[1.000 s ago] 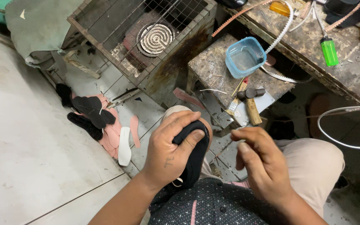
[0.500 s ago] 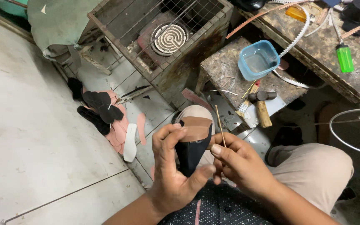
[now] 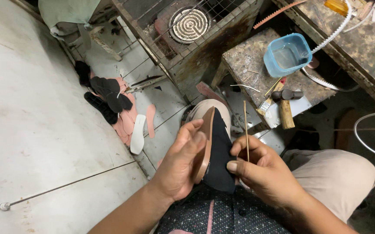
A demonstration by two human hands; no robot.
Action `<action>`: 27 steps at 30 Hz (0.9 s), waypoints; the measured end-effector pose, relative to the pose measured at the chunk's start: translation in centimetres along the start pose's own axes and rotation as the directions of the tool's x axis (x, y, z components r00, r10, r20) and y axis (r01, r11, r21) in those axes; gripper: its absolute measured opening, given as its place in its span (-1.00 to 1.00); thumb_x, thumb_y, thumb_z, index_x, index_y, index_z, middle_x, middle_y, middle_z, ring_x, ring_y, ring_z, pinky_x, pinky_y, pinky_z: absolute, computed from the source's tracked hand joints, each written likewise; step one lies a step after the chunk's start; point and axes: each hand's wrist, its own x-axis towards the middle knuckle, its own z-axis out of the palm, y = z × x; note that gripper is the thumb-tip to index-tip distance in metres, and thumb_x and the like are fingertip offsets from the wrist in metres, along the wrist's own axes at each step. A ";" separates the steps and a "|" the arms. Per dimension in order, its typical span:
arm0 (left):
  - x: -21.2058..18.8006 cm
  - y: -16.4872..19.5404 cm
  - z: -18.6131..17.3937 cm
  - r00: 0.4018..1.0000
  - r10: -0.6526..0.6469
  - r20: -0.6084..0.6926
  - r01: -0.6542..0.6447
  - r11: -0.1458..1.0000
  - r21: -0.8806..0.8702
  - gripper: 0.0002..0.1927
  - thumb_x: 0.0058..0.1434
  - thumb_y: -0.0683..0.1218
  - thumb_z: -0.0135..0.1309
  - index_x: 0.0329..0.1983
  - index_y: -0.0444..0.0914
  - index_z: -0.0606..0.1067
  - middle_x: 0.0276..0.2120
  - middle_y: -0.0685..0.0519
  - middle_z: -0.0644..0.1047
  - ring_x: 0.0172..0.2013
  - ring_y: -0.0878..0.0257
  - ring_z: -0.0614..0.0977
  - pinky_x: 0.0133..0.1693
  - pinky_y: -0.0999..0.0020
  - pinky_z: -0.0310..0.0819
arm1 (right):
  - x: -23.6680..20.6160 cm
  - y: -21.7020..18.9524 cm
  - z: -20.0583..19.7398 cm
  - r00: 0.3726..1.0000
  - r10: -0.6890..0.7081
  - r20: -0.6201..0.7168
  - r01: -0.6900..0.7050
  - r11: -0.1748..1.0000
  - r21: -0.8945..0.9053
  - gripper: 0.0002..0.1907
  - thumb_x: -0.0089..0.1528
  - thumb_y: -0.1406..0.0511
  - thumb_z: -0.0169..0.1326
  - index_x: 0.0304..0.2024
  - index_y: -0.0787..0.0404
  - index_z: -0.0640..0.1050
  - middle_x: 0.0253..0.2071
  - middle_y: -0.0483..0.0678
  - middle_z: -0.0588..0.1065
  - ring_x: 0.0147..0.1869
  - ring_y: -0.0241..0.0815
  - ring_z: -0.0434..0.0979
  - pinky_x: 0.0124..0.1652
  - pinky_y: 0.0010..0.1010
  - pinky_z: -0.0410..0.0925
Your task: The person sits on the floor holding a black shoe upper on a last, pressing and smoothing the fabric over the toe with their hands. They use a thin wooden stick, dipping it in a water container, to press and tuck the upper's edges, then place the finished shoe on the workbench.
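Over lap: left hand (image 3: 183, 167) fingers grasping shoe (image 3: 215, 151); right hand (image 3: 263, 173) fingers pinching stick (image 3: 246, 128).

The left hand (image 3: 178, 167) holds a black shoe (image 3: 217, 160) on edge; the right hand (image 3: 263, 173) pinches what looks like a thin stick (image 3: 246, 130).

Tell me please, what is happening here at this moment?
A seated person holds a black shoe with a tan sole on edge over the lap. The left hand grips the sole side; the right hand pinches a thin wooden stick upright beside the black upper. Ahead, a wooden-handled hammer and a blue plastic tub rest on a stained block.
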 end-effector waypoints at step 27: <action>2.2 1.4 2.5 0.851 0.410 0.329 -0.510 0.491 0.706 -0.50 0.29 -0.08 0.14 0.25 -0.34 0.36 0.55 -0.32 0.08 0.58 -0.11 0.05 0.49 0.03 -0.13 | 0.7 0.5 0.4 0.987 -0.159 0.009 0.160 0.985 -0.064 -0.68 0.15 0.40 0.21 -0.16 0.20 0.34 -0.24 -0.11 0.44 -0.22 -0.38 0.39 -0.30 -0.54 0.29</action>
